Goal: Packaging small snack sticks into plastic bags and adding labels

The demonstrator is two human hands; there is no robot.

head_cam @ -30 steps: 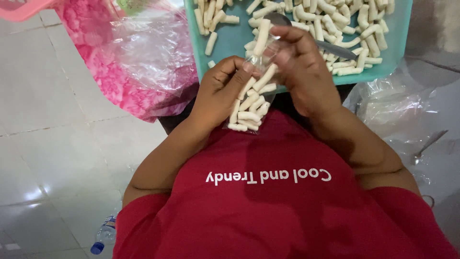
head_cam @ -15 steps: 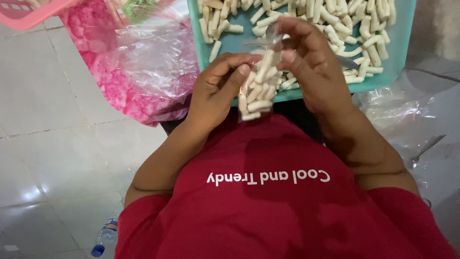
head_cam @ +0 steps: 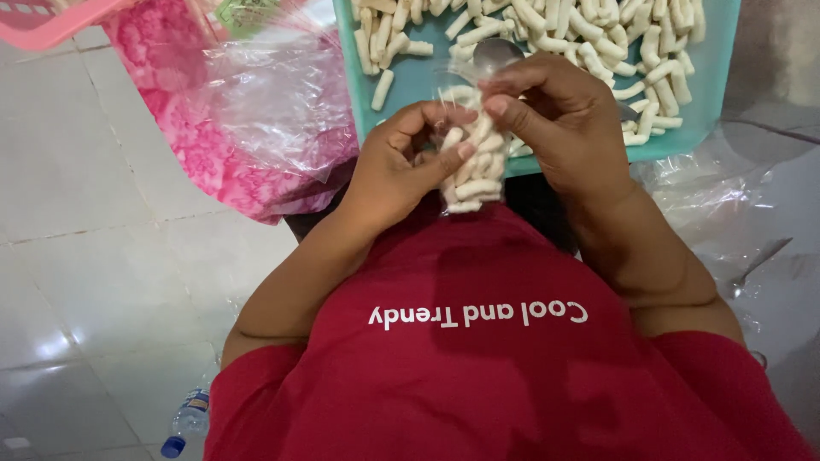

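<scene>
A small clear plastic bag filled with pale finger-shaped snack sticks hangs between my hands, just in front of my red shirt. My left hand grips the bag's left side near the top. My right hand pinches the bag's open top with fingertips. Behind them lies a teal tray covered with several loose snack sticks. A metal spoon rests in the tray, its bowl showing just above my right fingers and its handle hidden under the hand.
Clear plastic bags lie over pink patterned cloth at the left. A pink basket edge is at top left. Crumpled plastic with a second spoon lies on the right. A bottle stands on the white tiled floor.
The bag has been lifted from lap level up toward the tray's edge. My right hand went from dropping sticks in to pinching the bag's top; my left fingers curled tighter.
</scene>
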